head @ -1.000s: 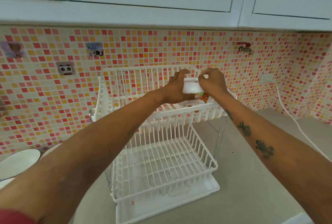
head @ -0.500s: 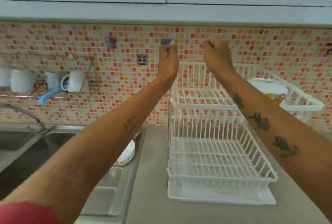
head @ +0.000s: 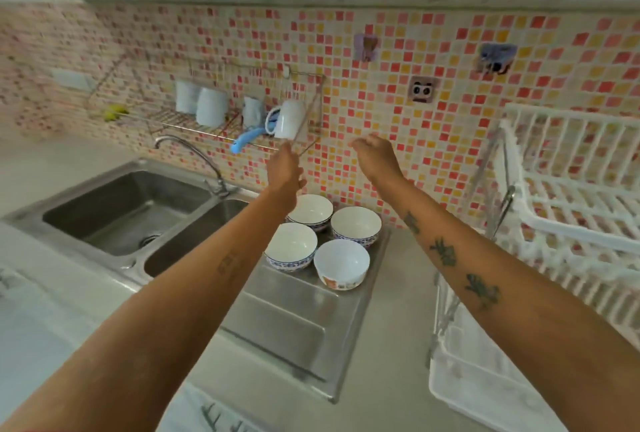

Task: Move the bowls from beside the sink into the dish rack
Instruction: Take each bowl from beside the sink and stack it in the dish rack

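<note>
Steel drainboard (head: 291, 324): four bowls (head: 341, 263) below both hands' empty, loosely curled fingers (head: 358, 144).

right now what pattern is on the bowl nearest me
The nearest bowl is white with an orange cartoon band outside, seen in the head view.

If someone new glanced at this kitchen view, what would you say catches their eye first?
Probably the two bare forearms reaching forward, the left hand and right hand empty above four white bowls clustered on the steel drainboard right of the double sink. Behind them runs a busy red and orange mosaic wall, and the white dish rack fills the right edge.
</note>
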Demonstrator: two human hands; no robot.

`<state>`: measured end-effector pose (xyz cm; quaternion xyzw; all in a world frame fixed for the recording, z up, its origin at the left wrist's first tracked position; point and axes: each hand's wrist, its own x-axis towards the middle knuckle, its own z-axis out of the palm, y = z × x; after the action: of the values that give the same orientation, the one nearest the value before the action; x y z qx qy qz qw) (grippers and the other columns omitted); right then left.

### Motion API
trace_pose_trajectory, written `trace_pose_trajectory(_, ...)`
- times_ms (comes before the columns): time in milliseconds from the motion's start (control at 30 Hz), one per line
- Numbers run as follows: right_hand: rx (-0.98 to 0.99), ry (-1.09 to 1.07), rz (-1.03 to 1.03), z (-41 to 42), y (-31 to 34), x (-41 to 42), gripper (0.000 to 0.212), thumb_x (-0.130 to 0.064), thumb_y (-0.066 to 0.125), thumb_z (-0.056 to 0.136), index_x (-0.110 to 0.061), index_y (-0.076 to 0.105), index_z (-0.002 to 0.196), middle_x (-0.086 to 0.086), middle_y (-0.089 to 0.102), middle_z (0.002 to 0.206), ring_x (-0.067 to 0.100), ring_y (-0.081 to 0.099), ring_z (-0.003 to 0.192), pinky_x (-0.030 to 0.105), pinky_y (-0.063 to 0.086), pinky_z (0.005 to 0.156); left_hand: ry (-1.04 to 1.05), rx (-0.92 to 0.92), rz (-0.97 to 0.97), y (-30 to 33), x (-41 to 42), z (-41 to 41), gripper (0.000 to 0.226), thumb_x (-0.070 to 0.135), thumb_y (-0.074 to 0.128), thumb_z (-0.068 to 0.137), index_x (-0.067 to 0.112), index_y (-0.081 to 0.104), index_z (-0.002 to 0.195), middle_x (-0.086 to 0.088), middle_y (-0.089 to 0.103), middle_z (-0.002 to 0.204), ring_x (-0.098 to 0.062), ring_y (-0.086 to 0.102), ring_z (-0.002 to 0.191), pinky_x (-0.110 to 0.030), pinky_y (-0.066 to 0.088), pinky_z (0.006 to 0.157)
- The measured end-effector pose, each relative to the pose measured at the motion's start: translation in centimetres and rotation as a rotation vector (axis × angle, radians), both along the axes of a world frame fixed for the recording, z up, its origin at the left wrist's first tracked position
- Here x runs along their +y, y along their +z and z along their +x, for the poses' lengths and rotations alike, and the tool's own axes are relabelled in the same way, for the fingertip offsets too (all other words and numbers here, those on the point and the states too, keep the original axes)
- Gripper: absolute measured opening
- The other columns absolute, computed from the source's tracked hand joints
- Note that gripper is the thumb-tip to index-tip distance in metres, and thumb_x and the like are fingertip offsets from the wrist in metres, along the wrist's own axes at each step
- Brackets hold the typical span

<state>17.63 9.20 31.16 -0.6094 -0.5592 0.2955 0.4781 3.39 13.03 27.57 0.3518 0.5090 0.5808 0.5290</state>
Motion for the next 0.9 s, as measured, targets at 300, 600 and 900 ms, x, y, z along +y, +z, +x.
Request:
trace_pose_trajectory(300,0.17,-0.163,-0.471,2.1,-14.6,6.3,0.043,-0.024,0.057,0.093,-0.001,0.054,0.13,0.015,0.059,0.122,0.03,0.056,0.113,0.029,0.039,0.081,-0.086,-0.053,-0.56,-19.6,0.8,-1.5,0.028,0.037,0.053,0.096,0.01,0.055,0.105,-0.007,0.056,0.08,-0.018,0.051,0.064,-0.024,0.046,0.051)
trace_pose_trajectory(600,0.134,-0.215,-0.664,5.2,-23.4,6.8,0.04,-0.018,0.063,0.088,-0.002,0.06,0.124,0.013,0.06,0.127,0.025,0.056,0.104,0.031,0.046,0.09,-0.159,-0.063,-0.659,-26.3,1.9,2.2,0.038,0.037,0.055,0.093,0.009,0.056,0.119,-0.018,0.057,0.08,-0.022,0.048,0.049,-0.019,0.037,0.037)
trace_pose_trajectory(900,0.064,-0.203,-0.682,4.2,-27.2,7.8,0.043,-0.006,0.056,0.089,-0.002,0.051,0.131,0.02,0.057,0.131,0.033,0.056,0.111,0.039,0.047,0.093,-0.213,-0.036,-0.537,-26.5,2.5,3.9,0.04,0.007,0.048,0.097,0.009,0.042,0.136,-0.017,0.052,0.132,-0.032,0.061,0.085,-0.033,0.057,0.052)
